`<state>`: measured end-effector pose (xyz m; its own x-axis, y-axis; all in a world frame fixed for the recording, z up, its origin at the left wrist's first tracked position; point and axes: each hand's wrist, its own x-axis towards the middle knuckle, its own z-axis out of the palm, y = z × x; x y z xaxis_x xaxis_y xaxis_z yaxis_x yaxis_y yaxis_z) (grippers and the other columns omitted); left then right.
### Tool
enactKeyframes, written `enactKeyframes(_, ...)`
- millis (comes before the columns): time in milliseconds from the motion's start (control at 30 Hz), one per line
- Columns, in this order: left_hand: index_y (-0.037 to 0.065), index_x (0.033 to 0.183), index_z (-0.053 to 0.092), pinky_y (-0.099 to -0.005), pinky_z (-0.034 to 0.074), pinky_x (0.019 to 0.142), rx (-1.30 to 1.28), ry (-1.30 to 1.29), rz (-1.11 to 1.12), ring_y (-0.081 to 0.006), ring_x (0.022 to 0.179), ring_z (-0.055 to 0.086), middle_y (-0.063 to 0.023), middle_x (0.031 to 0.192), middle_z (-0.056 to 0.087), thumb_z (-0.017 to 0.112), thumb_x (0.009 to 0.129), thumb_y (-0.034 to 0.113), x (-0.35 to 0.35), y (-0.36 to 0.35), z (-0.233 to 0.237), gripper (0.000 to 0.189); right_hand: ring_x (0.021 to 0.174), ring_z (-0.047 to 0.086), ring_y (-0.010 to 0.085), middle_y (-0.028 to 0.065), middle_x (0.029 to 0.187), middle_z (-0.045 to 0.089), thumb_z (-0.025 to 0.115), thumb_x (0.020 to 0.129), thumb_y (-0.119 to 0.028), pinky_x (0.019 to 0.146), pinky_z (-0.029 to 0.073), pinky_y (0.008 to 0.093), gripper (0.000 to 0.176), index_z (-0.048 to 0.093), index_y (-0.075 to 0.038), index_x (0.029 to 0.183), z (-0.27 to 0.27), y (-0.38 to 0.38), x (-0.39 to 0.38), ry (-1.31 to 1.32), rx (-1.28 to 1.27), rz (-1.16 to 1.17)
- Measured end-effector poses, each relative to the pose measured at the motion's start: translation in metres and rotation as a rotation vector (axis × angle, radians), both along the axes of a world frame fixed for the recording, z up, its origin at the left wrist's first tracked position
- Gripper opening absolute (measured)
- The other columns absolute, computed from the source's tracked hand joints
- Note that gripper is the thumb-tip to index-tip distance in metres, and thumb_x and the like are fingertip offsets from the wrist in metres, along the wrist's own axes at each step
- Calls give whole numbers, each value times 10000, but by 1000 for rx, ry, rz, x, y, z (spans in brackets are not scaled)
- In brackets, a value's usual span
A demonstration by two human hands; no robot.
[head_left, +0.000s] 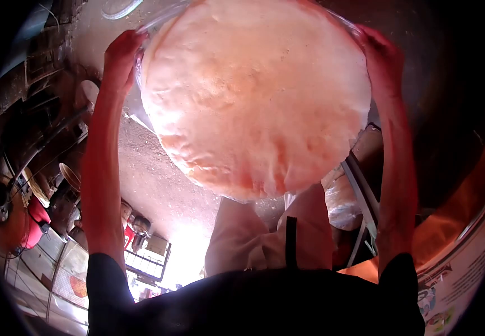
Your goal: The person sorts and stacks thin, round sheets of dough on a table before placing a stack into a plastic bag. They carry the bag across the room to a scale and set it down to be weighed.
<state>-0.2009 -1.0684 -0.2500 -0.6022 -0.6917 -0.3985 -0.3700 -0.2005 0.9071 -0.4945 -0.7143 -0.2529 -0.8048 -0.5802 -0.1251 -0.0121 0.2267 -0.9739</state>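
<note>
Gripping round bag (253,95) broadside: left hand (122,56), right hand (379,53)

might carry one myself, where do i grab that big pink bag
Take the pink bag by its plastic edge on opposite sides, as the left hand and right hand do. It is wide, round and looks soft, so one-sided or middle grips seem poor.

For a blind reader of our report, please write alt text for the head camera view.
The left hand and right hand grip the sides of a large round clear bag of pale pink fluffy material, held up before the camera. Dusty ground and clutter lie behind.
</note>
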Motion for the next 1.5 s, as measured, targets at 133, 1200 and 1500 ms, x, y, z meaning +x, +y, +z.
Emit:
enactKeyframes(133,41,1204,578,-254,397,855,-38,-30,2,-117,968,538,-24,1061,612,614,894,272,49,13,-6,389,872,615,124,46,972,667,710,826,-263,783,476,238,335,664,-66,1093,-3,36,-3,-136,162,-124)
enactKeyframes(1200,14,921,652,-232,400,562,-480,-189,-171,-70,643,499,-1,740,586,653,868,173,14,9,0,168,707,541,83,-9,765,617,658,867,-238,646,441,260,222,679,-17,874,10,16,19,-67,80,135)
enactKeyframes(1500,-16,931,634,-254,424,573,-539,-4,155,-95,593,513,-14,668,572,598,910,171,26,39,52,191,635,506,53,-20,676,572,660,864,-199,558,414,232,211,636,-4,786,77,13,49,347,-19,-33)
